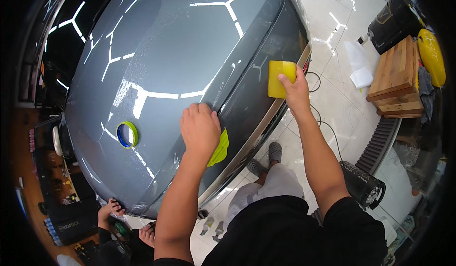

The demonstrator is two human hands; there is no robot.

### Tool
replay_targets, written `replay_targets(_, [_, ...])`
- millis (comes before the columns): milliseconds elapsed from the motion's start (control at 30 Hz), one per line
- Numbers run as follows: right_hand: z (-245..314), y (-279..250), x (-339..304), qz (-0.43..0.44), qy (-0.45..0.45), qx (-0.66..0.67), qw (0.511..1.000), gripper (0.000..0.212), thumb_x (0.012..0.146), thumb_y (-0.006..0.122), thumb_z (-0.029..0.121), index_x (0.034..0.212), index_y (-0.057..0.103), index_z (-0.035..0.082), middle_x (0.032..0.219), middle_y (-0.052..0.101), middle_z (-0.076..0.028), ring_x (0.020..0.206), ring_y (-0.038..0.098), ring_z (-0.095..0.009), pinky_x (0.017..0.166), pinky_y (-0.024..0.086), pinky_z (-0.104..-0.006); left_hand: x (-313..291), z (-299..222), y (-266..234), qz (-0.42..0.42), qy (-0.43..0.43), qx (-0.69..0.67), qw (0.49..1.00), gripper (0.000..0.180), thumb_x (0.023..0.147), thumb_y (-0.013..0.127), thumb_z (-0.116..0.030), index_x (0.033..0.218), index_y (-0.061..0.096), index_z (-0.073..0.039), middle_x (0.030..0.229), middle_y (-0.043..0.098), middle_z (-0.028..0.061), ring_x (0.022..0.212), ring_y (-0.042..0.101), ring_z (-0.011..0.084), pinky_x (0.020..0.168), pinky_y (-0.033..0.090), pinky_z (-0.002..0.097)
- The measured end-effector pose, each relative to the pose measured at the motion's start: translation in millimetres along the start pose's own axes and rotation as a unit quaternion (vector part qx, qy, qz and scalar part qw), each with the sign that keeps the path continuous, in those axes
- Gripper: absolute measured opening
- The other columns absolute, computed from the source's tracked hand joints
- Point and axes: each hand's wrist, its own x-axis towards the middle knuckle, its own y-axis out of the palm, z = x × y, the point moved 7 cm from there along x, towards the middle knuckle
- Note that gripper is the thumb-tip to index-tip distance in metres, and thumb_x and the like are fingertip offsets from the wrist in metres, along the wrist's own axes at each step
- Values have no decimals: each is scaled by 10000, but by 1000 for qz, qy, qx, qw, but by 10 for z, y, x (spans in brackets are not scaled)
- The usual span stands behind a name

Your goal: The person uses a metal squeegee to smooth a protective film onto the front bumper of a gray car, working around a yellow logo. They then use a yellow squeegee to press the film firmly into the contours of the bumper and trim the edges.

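Observation:
A grey car hood [161, 66], wet and glossy under clear film, spreads before me. My right hand [297, 91] grips a flat yellow squeegee [280, 78] over the hood's right edge, thumb on top. Closed fingers of my left hand [202, 126] rest against the hood beside its long crease; whatever they pinch is hidden. Beside that wrist, a bright yellow-green piece [219, 150], perhaps cloth or tape, lies on the panel. Left of my left hand, a green tape roll [127, 134] with a blue inside sits on the hood.
At the lower left, another person's hands [114, 208] are by the car's edge. A wooden box [395, 78], a black canister [394, 24] and a black cylindrical machine [365, 186] stand on the right. A cable [327, 123] crosses the tiled floor. Bottles [207, 225] stand below the car.

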Motion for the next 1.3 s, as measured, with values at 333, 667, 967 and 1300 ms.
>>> replay_targets(333, [595,-148,145,-95,-122,-319,935,426,972,619,157,1368,525,29,1163,683,-236,1055,671,-394,907,527,-450,300,141,-210,206,-38,-195,958,214,966,630,-203,999,654,7,751,636,154,725,605,263,717,489,396])
replay_targets(667, [679,503,-331,-54,-262,-461,846,367,907,626,71,1272,616,34,1040,678,-163,931,615,-360,850,507,-464,293,101,-134,87,67,-195,975,142,962,602,-113,928,599,26,925,627,204,845,621,406,767,490,479])
replay_targets(967, [729,1002,-1204,93,-232,-299,921,337,929,650,88,1260,664,26,1126,695,-195,976,654,-365,867,531,-454,392,208,-189,86,104,-155,979,153,928,648,-128,874,649,15,919,660,209,866,634,430,775,502,508])
replay_targets(1300, [612,1297,-1672,35,-304,-325,895,291,939,634,100,1209,670,-5,1005,685,-213,831,638,-373,792,530,-455,59,386,-214,158,69,-189,967,174,904,690,-158,918,678,16,865,671,216,821,644,409,760,501,473])
